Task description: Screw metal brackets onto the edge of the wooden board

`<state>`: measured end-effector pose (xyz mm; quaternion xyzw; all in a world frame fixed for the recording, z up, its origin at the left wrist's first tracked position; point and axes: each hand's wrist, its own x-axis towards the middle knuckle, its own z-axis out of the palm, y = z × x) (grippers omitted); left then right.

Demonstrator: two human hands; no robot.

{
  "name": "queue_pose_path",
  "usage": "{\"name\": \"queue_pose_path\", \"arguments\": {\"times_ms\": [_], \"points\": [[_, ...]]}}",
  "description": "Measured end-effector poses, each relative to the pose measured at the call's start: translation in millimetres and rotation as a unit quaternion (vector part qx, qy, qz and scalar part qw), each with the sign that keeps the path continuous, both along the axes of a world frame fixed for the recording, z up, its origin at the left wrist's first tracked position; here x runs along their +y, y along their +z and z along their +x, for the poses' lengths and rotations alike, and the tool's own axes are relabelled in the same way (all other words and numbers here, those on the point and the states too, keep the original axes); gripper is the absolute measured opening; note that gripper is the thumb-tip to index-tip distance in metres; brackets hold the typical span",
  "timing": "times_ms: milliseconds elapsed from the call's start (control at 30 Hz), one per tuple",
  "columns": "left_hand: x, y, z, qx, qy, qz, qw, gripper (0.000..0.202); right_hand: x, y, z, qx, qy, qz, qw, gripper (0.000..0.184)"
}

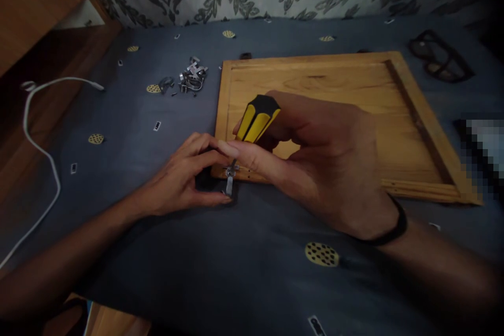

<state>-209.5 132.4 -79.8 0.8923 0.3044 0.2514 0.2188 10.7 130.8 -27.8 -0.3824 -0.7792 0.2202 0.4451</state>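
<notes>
A wooden panel [315, 89] with a raised frame lies flat on a dark blue patterned cloth [244, 262]. My right hand [326, 168] is closed round a screwdriver with a yellow and black handle [258, 117], its tip down at the panel's near left corner. A small metal bracket [230, 176] sits at that corner, hanging over the edge. My left hand [189, 178] pinches the bracket and steadies it, thumb beneath and fingers above. A black band circles my right wrist.
A heap of metal brackets and screws [191, 79] lies on the cloth left of the panel. A white cable [37, 131] loops across the wooden floor at left. Dark glasses [439, 58] rest at the far right. A patterned curtain hangs behind.
</notes>
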Motion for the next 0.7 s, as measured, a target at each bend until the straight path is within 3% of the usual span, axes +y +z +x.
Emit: {"name": "queue_pose_path", "arguments": {"times_ms": [67, 167, 267, 333, 500, 700], "points": [[-0.1, 0.1, 0.2, 0.001, 0.004, -0.004, 1.0, 0.04, 2.7, 5.2, 2.0, 0.035, 0.047, -0.08, 0.995, 0.034], [-0.5, 0.9, 0.2, 0.004, 0.006, -0.007, 1.0, 0.04, 8.3, 16.8, 7.3, 0.085, 0.148, -0.219, 0.961, 0.034], [-0.9, 1.3, -0.1, 0.007, 0.008, -0.01, 1.0, 0.04, 11.3, 24.0, 11.5, 0.084, 0.183, -0.267, 0.942, 0.03], [-1.2, 1.2, -0.3, 0.004, 0.013, -0.012, 1.0, 0.04, 10.6, 22.3, 11.4, 0.083, 0.163, -0.239, 0.954, 0.031], [-1.8, 1.3, 0.7, -0.006, 0.011, -0.002, 1.0, 0.039, 2.4, 7.3, 2.7, 0.061, 0.039, -0.05, 0.996, 0.05], [-0.8, -2.7, -3.2, 0.009, 0.019, -0.019, 1.0, 0.039, -4.8, 15.0, -2.9, 0.095, -0.077, 0.038, 0.992, 0.033]]}}
